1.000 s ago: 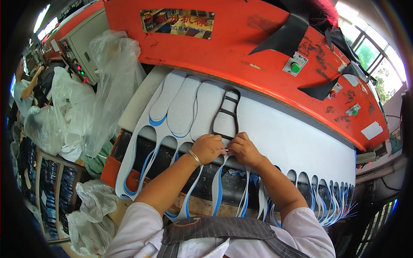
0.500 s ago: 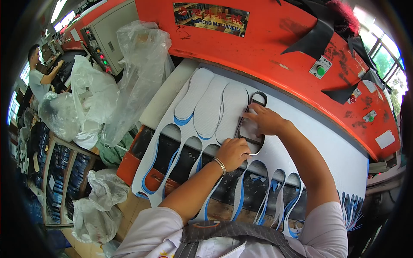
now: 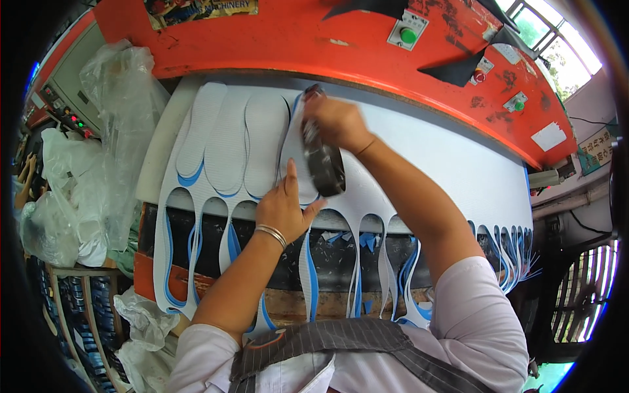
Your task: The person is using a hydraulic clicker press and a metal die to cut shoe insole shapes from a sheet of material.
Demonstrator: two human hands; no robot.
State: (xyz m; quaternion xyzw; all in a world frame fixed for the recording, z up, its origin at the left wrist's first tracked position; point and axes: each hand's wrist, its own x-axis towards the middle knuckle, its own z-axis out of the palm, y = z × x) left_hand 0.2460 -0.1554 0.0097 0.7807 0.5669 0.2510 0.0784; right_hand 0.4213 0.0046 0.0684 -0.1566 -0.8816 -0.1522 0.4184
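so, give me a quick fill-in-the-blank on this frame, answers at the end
1. The left hand has bangles around its ____, while the right hand holds the dark tool.
2. The sheet is white on top, with ____ showing along its cut edges.
3. The machine panel carries two green buttons and one ____ button.

Missing words: wrist; blue; red

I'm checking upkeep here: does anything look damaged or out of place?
The red machine has dark scuffs; the ragged white paper at its right looks torn. Blue scraps lie scattered near the cut white sheet.
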